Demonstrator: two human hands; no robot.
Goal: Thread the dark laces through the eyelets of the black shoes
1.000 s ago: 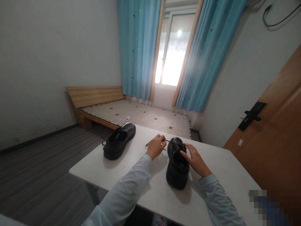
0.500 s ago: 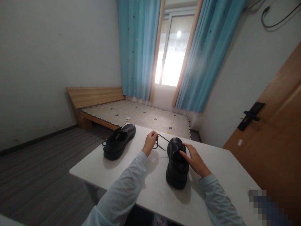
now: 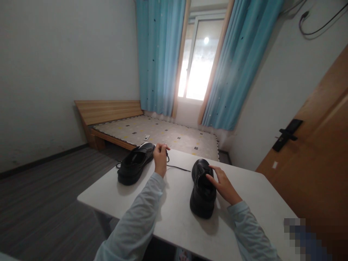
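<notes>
A black shoelace hangs from the pinched fingers of my left hand, looped near the fingers. Its loose end stretches rightward over the table, close to the right black shoe. My right hand grips that shoe at its opening, thumb at the tongue and fingers along the right side. The shoe stands upright, toe pointing away from me. Another black shoe stands to the left of my left hand, with a bit of lace at its outer side; its toe is near my left fingers.
Both shoes stand on a white table. Beyond its far edge is a bed with a patterned mattress and a small white remote-like object. A wooden door is at the right, a curtained window behind.
My left hand has moved left and away from the right shoe, drawing the lace with it. The lace, which reached into that shoe, now lies apart from it. My right hand stays on the shoe.
</notes>
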